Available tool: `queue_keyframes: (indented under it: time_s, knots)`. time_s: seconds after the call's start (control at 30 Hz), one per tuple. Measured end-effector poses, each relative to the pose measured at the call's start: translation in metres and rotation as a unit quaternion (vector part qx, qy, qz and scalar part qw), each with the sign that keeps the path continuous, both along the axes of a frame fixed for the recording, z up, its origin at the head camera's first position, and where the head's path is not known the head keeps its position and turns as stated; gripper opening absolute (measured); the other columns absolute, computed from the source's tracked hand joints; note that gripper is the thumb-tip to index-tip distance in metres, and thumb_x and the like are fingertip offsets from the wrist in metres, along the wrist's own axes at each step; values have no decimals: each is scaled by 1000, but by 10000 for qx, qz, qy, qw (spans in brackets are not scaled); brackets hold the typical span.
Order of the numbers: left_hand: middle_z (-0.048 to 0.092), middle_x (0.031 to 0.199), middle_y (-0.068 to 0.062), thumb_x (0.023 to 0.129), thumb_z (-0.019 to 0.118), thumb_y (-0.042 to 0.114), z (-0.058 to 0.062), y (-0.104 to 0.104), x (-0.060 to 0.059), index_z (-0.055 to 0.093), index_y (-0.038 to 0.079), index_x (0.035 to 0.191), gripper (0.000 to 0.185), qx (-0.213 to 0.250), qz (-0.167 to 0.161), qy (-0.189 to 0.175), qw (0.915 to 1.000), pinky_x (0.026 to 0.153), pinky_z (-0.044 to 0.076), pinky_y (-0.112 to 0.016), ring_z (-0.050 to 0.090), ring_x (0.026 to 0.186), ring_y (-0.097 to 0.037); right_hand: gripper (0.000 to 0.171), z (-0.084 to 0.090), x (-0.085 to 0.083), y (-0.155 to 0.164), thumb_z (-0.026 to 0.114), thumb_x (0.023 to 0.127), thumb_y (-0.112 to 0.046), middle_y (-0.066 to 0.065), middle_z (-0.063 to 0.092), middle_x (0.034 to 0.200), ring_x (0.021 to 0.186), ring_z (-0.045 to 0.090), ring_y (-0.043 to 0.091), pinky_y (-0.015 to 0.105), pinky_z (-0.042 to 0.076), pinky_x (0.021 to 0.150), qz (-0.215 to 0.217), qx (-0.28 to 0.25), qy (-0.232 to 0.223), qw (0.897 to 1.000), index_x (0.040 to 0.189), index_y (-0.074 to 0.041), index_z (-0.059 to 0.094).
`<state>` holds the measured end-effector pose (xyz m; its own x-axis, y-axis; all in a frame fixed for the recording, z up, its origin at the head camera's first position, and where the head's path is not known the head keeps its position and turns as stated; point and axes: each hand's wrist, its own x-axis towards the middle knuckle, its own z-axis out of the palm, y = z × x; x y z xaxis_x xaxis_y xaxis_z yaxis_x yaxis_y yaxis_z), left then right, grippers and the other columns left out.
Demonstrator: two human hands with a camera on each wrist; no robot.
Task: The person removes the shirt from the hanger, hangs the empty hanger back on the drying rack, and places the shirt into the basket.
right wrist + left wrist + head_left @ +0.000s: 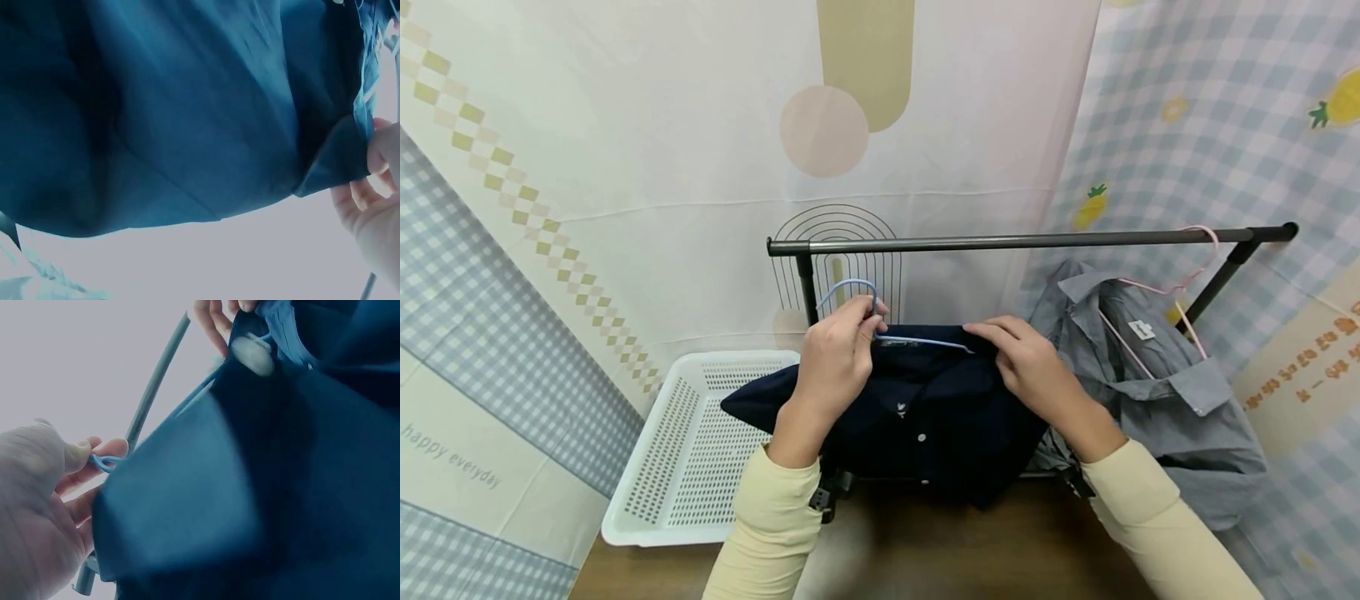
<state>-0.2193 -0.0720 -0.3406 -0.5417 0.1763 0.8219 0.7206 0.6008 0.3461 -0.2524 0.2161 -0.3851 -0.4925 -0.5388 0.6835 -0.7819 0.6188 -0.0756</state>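
Observation:
A dark navy shirt (917,417) with white buttons hangs between my hands just below the black rail (1030,241). My left hand (838,354) pinches the neck of a light blue hanger (857,292) whose arm runs into the shirt's collar. In the left wrist view the left hand's fingers (94,456) curl round the blue hanger (103,464) beside the navy shirt (250,487). My right hand (1026,362) grips the shirt's collar edge over the hanger's arm. In the right wrist view the navy shirt (187,112) fills the frame and the right hand's fingers (375,181) hold its edge.
A grey shirt (1157,392) hangs on a pink hanger (1180,287) at the rail's right end. A white perforated basket (688,442) stands on the wooden floor at the left. Patterned curtains close off the back and both sides.

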Motion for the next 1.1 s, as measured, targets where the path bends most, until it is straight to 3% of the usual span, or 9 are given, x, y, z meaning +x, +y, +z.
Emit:
queue_keyframes:
  time_s: [0.3,0.43,0.6,0.7,0.8,0.97,1.1]
  knots:
    - [76,93,-11,103,58,-1,-3,1,-1,68,-3,103,10,153,254,456,9985,76,63,-38,76,84,-22,56,4,-1,14,58,90,17,10,67,122,69,45,9,27,38,56,-38,-31,-236,9997,136,-13,68]
    - [77,97,-12,102,58,-2,-3,5,-1,67,-3,104,10,228,420,553,9973,77,63,-39,76,87,-23,53,0,1,13,55,94,13,8,67,121,69,44,8,26,38,58,-183,-150,-492,9985,137,-14,67]
    - [77,100,-12,102,59,0,-1,8,0,68,-4,107,11,234,483,619,9966,76,63,-39,76,88,-22,48,-6,6,12,68,96,-1,8,65,124,87,61,15,33,49,67,-113,-214,-867,9959,142,-14,64]
    - [77,102,-12,102,59,1,1,6,2,68,-5,107,11,252,475,585,9968,76,63,-39,76,88,-22,61,-11,7,16,80,88,-6,6,65,127,105,66,20,36,55,78,89,-281,-1062,9939,145,-15,61]
    - [77,104,-14,102,59,-1,1,4,3,67,-6,108,11,311,332,490,9978,78,63,-38,76,88,-23,66,-15,6,21,84,84,-4,4,67,130,111,67,18,33,56,86,216,-314,-1137,9928,145,-17,61]
    - [76,105,-16,101,59,-4,0,0,4,67,-7,108,11,332,126,487,9982,80,62,-34,75,89,-24,55,-15,5,27,77,90,0,3,71,127,89,63,6,19,48,73,367,-474,-1281,9899,140,-17,66]
    - [76,102,-15,100,60,-5,-2,-3,5,67,-7,106,10,380,163,805,9959,78,62,-32,75,87,-24,46,-9,5,30,73,92,4,3,74,123,77,57,3,19,44,66,501,-757,-1578,9833,134,-16,71]
